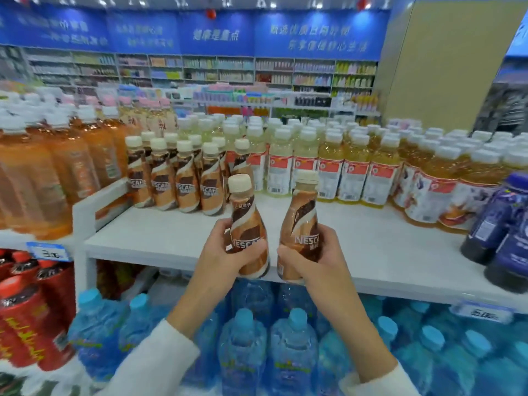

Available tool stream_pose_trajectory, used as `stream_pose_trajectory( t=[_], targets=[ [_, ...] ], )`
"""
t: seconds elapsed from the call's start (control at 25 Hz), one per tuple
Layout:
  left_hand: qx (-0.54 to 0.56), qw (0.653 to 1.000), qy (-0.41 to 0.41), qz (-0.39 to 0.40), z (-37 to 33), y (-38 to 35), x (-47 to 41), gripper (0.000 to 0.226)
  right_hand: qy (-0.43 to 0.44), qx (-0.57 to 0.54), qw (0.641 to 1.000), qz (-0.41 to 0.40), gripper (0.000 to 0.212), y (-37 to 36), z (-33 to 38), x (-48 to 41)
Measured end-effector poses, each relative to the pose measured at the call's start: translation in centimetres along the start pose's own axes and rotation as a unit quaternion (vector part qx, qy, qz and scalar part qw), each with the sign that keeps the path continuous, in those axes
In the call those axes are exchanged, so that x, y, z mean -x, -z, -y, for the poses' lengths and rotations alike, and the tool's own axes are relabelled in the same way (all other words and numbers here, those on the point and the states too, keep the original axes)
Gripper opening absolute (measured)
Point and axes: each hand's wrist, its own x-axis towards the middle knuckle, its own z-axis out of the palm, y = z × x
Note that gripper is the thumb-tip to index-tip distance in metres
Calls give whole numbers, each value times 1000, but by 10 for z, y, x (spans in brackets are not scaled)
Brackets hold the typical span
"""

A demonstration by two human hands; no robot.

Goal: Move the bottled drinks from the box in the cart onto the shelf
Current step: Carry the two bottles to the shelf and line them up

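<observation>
My left hand [221, 254] grips a brown coffee bottle [245, 215] with a cream cap, held upright just over the front edge of the white shelf [177, 241]. My right hand [314, 258] grips a second coffee bottle [301, 218] of the same kind, tilted slightly left, close beside the first. Several matching coffee bottles [183, 178] stand in rows at the back left of the shelf. The cart and its box are out of view.
Pale yellow drink bottles [328, 167] fill the back of the shelf to the right, dark blue bottles [503, 224] stand at the far right. Orange tea bottles [43, 172] sit on the left shelf. Blue water bottles [271, 338] and red bottles [25, 315] stand below.
</observation>
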Motion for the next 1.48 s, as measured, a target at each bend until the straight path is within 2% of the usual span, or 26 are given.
stream_pose_trajectory(
  t=[0.12,0.28,0.48,0.6,0.68,0.92,1.12,1.32,1.48],
  targets=[
    [-44,999,-20,22,5,8,-32,41,26,28,999,-8,64,-11,4,-26],
    [-61,997,-31,35,9,17,-49,40,35,40,998,-25,64,-24,-7,-45],
    [-70,995,-50,52,18,24,-48,51,48,63,996,-35,66,-28,-21,-49],
    [-77,994,-39,64,22,36,-44,65,31,84,996,4,82,-16,-25,-48],
    [-83,994,-32,61,22,40,-43,62,17,70,997,7,87,-7,-25,-49],
    [-104,993,-50,12,22,30,-41,59,55,135,987,-63,62,-14,-22,-41],
    [-125,990,-70,-5,21,23,-32,64,58,123,987,-82,68,-19,-25,-38],
    [-144,985,-81,-40,17,19,-29,60,54,139,983,-107,62,-27,-24,-38],
    [-155,982,-80,-68,23,44,-31,59,49,144,985,-85,60,-49,-20,-49]
  ],
)
